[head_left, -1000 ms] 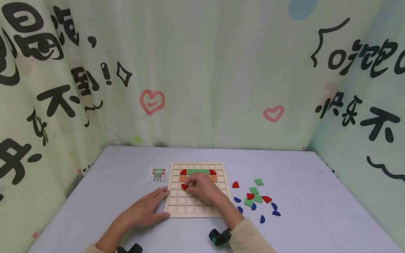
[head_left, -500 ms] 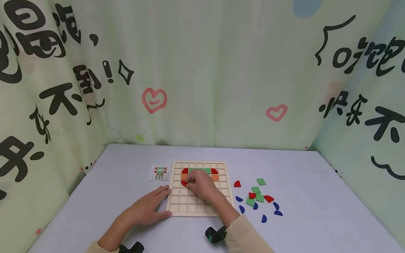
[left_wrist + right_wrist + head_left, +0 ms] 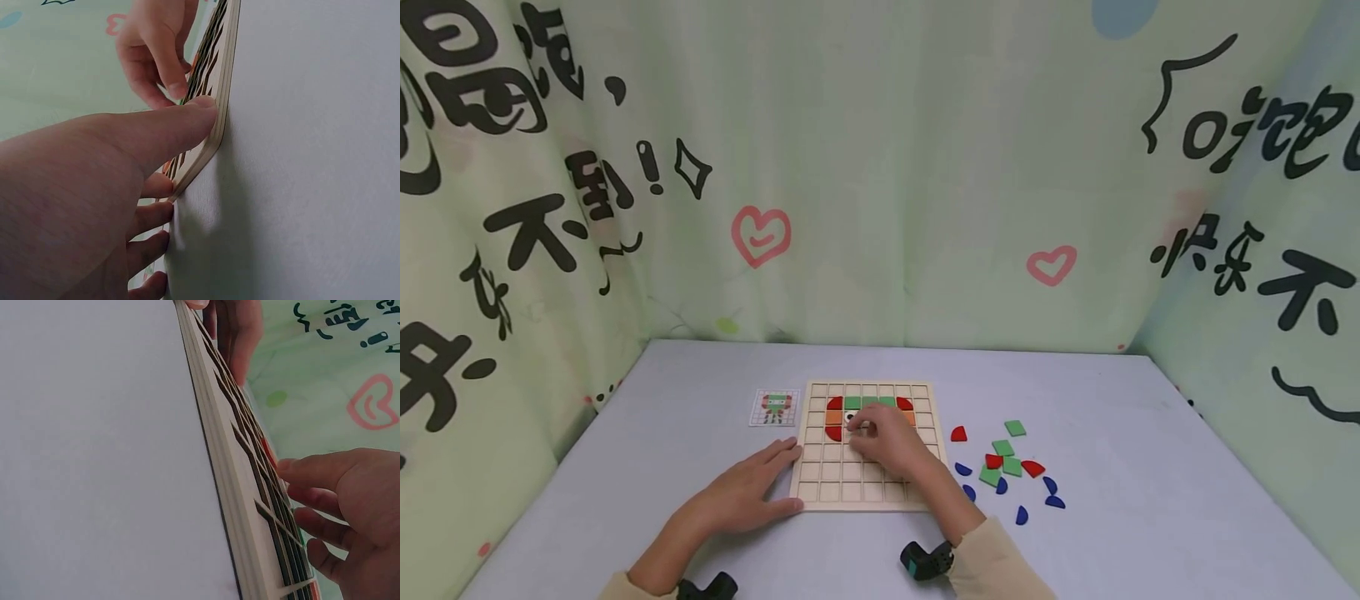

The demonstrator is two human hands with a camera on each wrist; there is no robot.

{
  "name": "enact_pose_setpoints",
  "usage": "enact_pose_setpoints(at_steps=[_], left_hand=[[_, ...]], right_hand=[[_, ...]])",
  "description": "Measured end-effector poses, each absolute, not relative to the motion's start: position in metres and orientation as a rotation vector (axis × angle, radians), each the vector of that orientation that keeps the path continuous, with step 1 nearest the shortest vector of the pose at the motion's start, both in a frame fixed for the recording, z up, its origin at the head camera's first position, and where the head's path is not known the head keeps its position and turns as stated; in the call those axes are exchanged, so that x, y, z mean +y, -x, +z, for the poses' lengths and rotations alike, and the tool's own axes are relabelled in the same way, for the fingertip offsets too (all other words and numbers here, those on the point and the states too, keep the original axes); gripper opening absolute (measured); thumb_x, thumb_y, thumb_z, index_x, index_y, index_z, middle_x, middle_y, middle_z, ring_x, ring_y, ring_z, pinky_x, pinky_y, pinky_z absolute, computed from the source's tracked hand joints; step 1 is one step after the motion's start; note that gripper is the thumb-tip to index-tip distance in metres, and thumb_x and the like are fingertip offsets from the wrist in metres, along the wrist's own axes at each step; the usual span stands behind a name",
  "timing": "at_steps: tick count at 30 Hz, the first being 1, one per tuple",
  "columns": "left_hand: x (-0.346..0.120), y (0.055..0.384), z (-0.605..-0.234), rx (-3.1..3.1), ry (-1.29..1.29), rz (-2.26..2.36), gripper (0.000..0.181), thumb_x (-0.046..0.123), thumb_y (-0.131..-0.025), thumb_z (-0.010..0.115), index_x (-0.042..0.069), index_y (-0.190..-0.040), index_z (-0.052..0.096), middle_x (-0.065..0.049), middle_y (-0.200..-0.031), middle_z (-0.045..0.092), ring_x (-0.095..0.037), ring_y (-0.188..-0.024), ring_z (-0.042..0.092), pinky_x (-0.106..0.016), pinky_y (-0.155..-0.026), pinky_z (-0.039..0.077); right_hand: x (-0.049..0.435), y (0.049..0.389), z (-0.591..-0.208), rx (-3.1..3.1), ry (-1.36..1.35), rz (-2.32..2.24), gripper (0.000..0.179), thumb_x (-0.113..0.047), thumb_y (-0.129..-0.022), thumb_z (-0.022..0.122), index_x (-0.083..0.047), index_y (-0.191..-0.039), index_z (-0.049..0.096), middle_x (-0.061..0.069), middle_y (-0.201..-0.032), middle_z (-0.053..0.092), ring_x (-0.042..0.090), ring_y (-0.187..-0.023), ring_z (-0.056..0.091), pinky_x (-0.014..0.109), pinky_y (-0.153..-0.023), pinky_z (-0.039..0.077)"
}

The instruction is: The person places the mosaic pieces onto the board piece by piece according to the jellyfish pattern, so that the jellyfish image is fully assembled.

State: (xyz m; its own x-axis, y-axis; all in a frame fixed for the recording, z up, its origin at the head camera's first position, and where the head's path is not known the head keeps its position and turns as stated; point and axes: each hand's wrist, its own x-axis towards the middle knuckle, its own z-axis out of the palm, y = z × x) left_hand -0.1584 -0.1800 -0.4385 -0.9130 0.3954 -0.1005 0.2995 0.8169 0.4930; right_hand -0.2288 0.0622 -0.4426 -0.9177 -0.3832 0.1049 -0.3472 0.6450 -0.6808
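A wooden grid board [image 3: 831, 483] lies on the table. My left hand [image 3: 745, 496] rests along its left edge, thumb [image 3: 194, 119] at the near corner and fingers spread up the side. Over the board's middle is my right hand [image 3: 895, 446], its fingers loosely bent with no piece visible between them. Just left of its fingertips a red quarter-round piece [image 3: 832, 433] sits in a square below an orange square [image 3: 833, 417]. The top row shows a red piece [image 3: 835, 403], green squares [image 3: 852, 402] and another red piece [image 3: 905, 403]. My right hand partly hides an eye piece [image 3: 849, 416].
Left of the board lies a small picture card [image 3: 774, 408] with a gridded figure. Loose green squares [image 3: 1003, 448], red quarter-rounds [image 3: 1033, 468] and blue half-rounds [image 3: 1022, 515] are scattered to the right. A patterned curtain [image 3: 902, 183] surrounds the table [image 3: 1112, 433].
My right hand has let go of the red quarter-round piece and moved slightly right, leaving it in its square. The eye piece has come into sight. My left hand stays at the board's edge.
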Motion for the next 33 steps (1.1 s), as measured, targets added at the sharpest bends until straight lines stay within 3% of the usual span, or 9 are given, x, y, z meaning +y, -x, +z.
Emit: enact_pose_setpoints(at_steps=[33], left_hand=[[-0.179,0.159,-0.441,2.806,-0.512,0.692,0.076,0.048,-0.084,0.07,0.014,-0.146,0.042,-0.005,-0.157,0.034,-0.031,-0.145,0.031,-0.053,-0.114,0.033]], right_hand=[[0.152,0.208,-0.435,2.982,0.273,-1.114,0.012,-0.015,-0.084,0.075,-0.018,-0.095,0.073,-0.004,-0.091,0.064,0.014,-0.083,0.052,0.022,-0.065,0.046]])
